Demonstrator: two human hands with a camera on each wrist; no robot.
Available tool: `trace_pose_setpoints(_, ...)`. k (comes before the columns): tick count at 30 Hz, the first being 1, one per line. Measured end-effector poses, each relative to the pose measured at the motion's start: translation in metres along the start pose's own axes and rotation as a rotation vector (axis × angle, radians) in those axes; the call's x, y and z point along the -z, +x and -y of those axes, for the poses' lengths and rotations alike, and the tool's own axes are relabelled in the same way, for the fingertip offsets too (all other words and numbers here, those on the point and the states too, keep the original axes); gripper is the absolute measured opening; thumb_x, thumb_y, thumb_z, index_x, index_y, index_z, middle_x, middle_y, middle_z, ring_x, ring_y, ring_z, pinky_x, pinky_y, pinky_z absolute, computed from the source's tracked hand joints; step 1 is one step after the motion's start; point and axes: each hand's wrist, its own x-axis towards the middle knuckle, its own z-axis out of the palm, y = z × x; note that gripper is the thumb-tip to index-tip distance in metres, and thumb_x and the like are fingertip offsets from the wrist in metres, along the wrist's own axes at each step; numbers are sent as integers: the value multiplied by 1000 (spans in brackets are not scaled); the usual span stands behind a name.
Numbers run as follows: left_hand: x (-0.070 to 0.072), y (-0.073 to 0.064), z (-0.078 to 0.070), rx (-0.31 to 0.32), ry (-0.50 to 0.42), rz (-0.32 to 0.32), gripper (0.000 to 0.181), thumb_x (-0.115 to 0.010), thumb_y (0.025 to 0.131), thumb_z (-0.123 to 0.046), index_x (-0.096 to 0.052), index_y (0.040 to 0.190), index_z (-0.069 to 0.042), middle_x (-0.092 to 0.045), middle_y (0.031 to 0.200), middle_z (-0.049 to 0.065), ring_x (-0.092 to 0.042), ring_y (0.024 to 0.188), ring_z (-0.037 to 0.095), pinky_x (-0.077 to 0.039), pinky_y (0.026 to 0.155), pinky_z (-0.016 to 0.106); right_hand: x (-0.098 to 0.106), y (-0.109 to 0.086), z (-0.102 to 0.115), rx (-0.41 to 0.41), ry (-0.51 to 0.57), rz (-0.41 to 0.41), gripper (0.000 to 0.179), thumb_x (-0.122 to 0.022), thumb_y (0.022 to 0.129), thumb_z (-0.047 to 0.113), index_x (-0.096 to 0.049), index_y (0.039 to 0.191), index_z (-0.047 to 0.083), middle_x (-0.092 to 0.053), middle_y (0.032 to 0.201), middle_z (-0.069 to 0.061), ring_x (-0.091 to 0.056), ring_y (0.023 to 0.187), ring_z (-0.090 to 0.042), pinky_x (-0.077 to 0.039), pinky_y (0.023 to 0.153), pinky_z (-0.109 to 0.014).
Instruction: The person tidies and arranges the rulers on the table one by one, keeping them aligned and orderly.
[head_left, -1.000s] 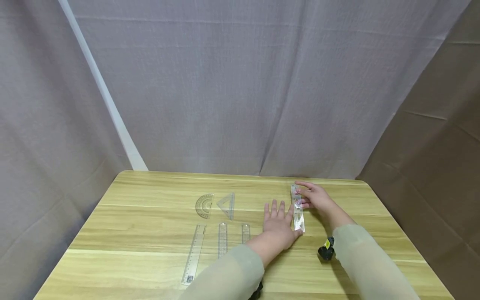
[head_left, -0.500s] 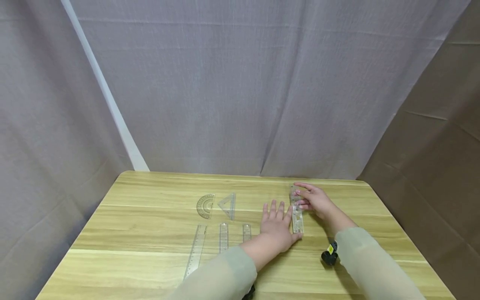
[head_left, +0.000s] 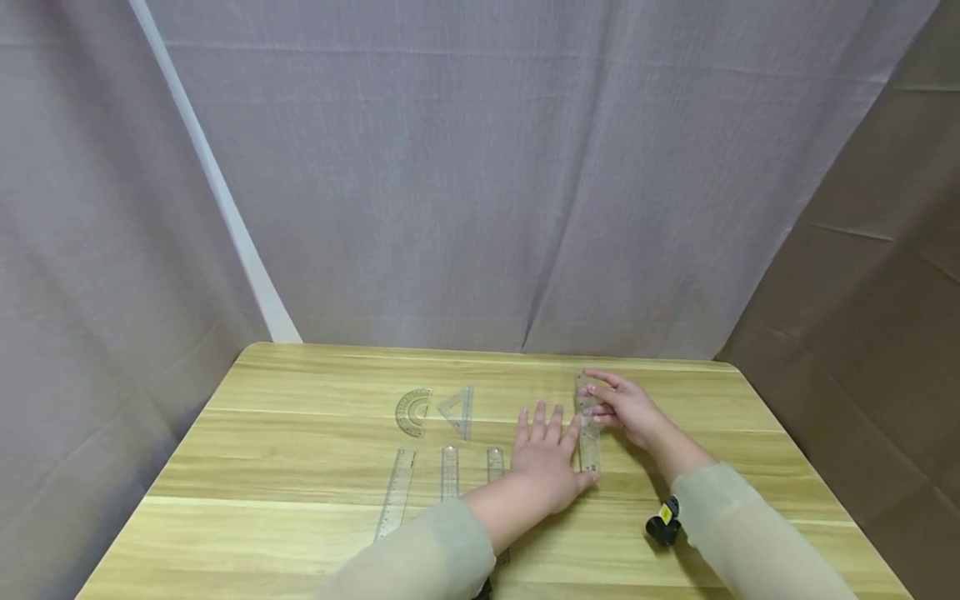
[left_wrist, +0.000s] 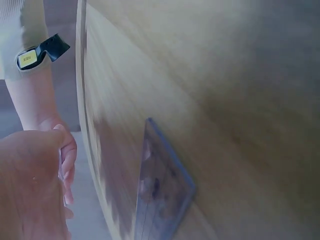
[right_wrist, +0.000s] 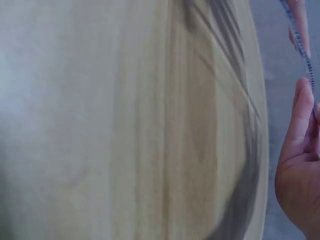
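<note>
Right of centre and low in the head view, a clear ruler is running nearly top to bottom over the tabletop, its long axis leaning a little so that the lower end is sitting farther right. The right hand is coming at it from the right side of the frame, so the ruler is lying to the picture-left of that palm, across the fingertips. These are pinching its upper half between thumb and fingers, the index finger stretching toward the top end. The left hand is resting just beside the lower half, on the picture-left, fingers spread and straight, thumb pointing at the bottom end; whether that thumb is pressing, I cannot tell. I judge that any coming move is turning on this split: the right hand is having the upper part, the left hand is being nearer to the bottom end.

The ruler is looking narrow, straight-edged and see-through, wood grain showing through it. Toward the upper right of the right wrist view it is appearing almost edge-on, small dark scale marks lining it. Its printed details are staying too small to read.
</note>
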Motion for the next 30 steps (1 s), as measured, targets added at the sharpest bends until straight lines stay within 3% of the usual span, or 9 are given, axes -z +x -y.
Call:
trace_pose_setpoints(14,2,-26,12,-47,6,-52,89,-31,88,-80,-13,160,-30,-7,166,1,2,151,31,6,119,53,-21,-18,1,-8,103,50,59,-54,103,17,-28,154,2,-72,106,3,-70,75,-10,-58,66,-21)
trace_pose_setpoints(30,-3,-56,21,-74,9,-73,97,-34,83,-85,-21,159,-26,-14,166,3,-3,152,33,5,119,54,-45,-36,-11,-65,64,80,57,-57,102,19,-34,152,4,-70,111,-4,-70,76,-11,-58,66,-23)
